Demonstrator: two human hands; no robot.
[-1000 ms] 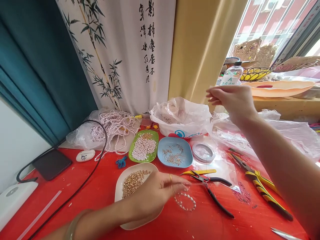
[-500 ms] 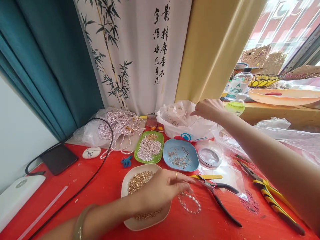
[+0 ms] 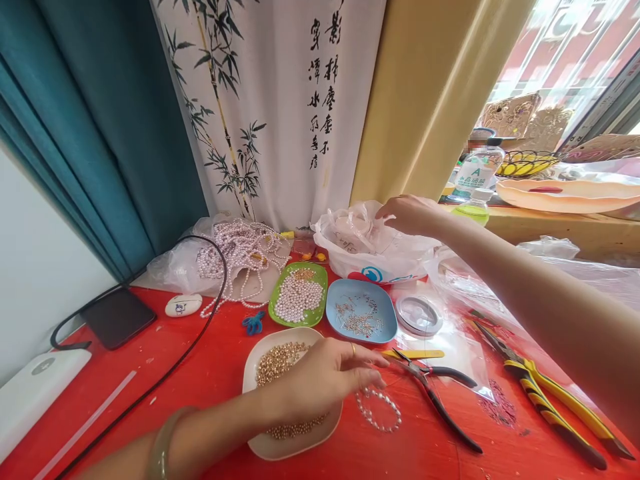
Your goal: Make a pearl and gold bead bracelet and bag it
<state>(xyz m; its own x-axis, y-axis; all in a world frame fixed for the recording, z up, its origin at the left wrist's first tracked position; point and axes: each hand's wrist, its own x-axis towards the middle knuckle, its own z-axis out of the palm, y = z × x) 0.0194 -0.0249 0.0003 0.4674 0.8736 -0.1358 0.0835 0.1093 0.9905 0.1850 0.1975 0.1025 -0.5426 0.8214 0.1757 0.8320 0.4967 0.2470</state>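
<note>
My left hand (image 3: 330, 373) reaches over a cream dish (image 3: 255, 427) heaped with small gold beads (image 3: 280, 360). Its thumb and fingers pinch the top of a small loop of pearly beads, a beaded bracelet (image 3: 379, 409), which hangs just above the red table. A faint thin thread shows by these fingertips. My right hand (image 3: 417, 215) is raised at the far side, over the rim of a basin lined with a white plastic bag (image 3: 375, 257). Its fingers are drawn together and point left; what they hold, if anything, does not show.
A green dish (image 3: 273, 313) has pale pearls and gold beads; a blue dish (image 3: 345, 333) has metal pins. Right of them lie a spool (image 3: 419, 315), black-handled pliers (image 3: 440, 397), yellow tweezers (image 3: 430, 354) and larger yellow-black pliers (image 3: 540, 393). A black cable (image 3: 197, 337) crosses the left side.
My right hand has shifted slightly left and down over the basin. My left hand and the bracelet have stayed almost where they were.
</note>
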